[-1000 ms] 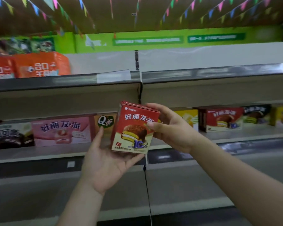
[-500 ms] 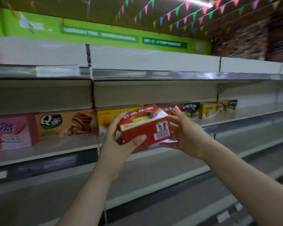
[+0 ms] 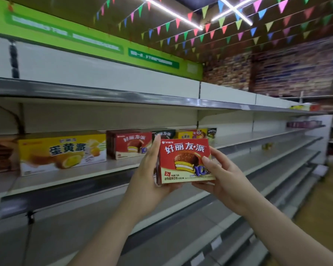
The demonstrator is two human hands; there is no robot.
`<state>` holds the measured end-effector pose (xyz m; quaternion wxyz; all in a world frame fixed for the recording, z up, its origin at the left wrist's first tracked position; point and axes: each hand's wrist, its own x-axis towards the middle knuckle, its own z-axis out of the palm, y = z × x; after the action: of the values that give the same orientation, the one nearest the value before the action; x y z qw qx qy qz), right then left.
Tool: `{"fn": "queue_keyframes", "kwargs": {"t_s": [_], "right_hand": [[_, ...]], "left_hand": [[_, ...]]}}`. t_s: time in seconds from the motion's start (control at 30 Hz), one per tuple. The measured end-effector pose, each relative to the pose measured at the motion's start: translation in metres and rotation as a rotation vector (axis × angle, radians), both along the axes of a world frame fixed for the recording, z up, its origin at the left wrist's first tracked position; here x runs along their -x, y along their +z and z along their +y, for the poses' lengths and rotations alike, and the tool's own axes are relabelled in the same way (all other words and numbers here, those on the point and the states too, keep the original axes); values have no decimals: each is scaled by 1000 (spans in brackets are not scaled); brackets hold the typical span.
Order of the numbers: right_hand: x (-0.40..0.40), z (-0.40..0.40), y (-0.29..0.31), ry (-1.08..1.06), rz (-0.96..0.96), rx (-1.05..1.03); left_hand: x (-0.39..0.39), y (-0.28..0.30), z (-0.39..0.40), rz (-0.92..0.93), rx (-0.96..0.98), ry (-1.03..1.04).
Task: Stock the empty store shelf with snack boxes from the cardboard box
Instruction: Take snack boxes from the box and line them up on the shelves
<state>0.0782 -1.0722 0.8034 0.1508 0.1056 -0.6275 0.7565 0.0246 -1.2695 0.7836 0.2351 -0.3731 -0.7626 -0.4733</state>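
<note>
Held box: a red rectangular cardboard snack box [image 3: 186,160] with a chocolate pie picture on its front, upright, front face toward the camera, held in the air in front of the shelving at centre frame.
Left hand: the left hand [image 3: 149,175] cups the box's left side and lower left corner, fingers straight up along the edge, palm against the side.
Right hand: the right hand [image 3: 222,175] grips the box's right edge and lower right corner, thumb lying on the front face, fingers curled behind.
Shelf: a long grey metal store shelf [image 3: 258,136] runs from 9 o'clock toward 3 o'clock behind the box; its right stretch is bare.
Stocked boxes: at 9 o'clock of the held box stands a wide yellow cardboard box with an egg-yolk pie picture [image 3: 62,152]; just beside it, at 10 o'clock, a matching red pie box [image 3: 130,144]; at 12 o'clock a dark box [image 3: 164,134] and small yellow boxes [image 3: 192,134], blurred.
Lower shelves: grey tiers [image 3: 229,189] at 5 o'clock.
Overhead: strings of coloured triangular pennants [image 3: 229,24] at 12 o'clock.
</note>
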Motion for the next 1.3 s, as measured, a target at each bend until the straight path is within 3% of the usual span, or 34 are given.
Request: {"fn": "queue_keyframes", "kwargs": {"t_s": [0.27, 0.6, 0.97, 1.3], "right_hand": [[0, 76, -20, -80, -38, 26], [-4, 206, -25, -154, -25, 44], [48, 268, -24, -139, -41, 22], [183, 296, -9, -91, -20, 24]], "left_hand": [[4, -13, 84, -133, 35, -27], [13, 3, 218, -319, -24, -298], [66, 10, 269, -507, -212, -304], [173, 44, 296, -385, 101, -61]]}}
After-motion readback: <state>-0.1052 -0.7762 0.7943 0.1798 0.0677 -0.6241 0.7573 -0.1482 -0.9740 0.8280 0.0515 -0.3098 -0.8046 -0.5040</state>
